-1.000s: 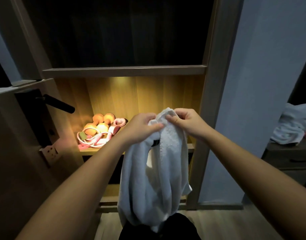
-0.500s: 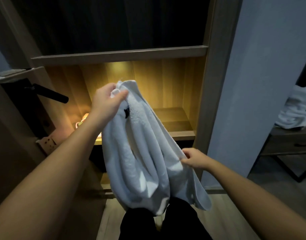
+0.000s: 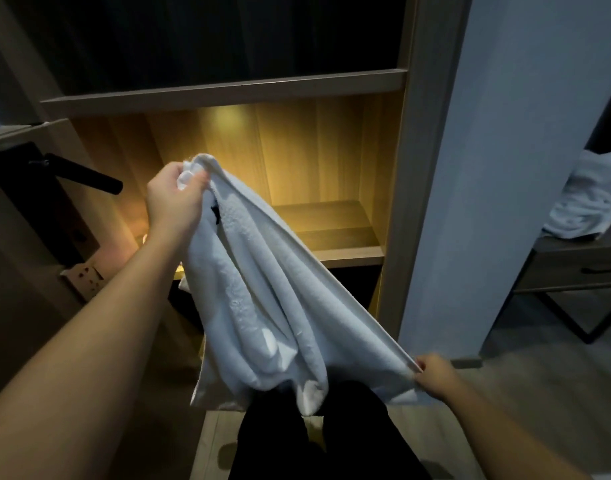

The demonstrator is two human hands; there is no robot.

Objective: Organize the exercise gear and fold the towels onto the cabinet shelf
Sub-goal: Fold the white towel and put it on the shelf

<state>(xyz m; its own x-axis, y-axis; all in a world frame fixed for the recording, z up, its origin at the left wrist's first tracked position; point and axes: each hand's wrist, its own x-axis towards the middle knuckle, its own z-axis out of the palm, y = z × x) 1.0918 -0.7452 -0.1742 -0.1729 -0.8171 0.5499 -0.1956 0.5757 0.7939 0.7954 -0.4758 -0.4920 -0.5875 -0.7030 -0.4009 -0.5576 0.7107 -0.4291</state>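
Note:
A white towel (image 3: 262, 299) hangs stretched in front of the cabinet. My left hand (image 3: 174, 199) grips its bunched top corner, raised before the lit wooden shelf (image 3: 335, 233). My right hand (image 3: 432, 375) pinches a lower corner, pulled down and to the right near floor level. The cloth sags in folds between the two hands. My left arm and the towel hide the exercise gear on the left part of the shelf.
The open cabinet door with a black handle (image 3: 85, 176) stands at the left. A grey wall panel (image 3: 487, 168) rises to the right of the cabinet. More white towels (image 3: 588, 199) lie heaped on a dark side table (image 3: 574, 265) at the far right.
My right hand has let go of the top edge, slid down the towel and drawn a lower corner out to the right. My left hand stayed up, holding the top corner.

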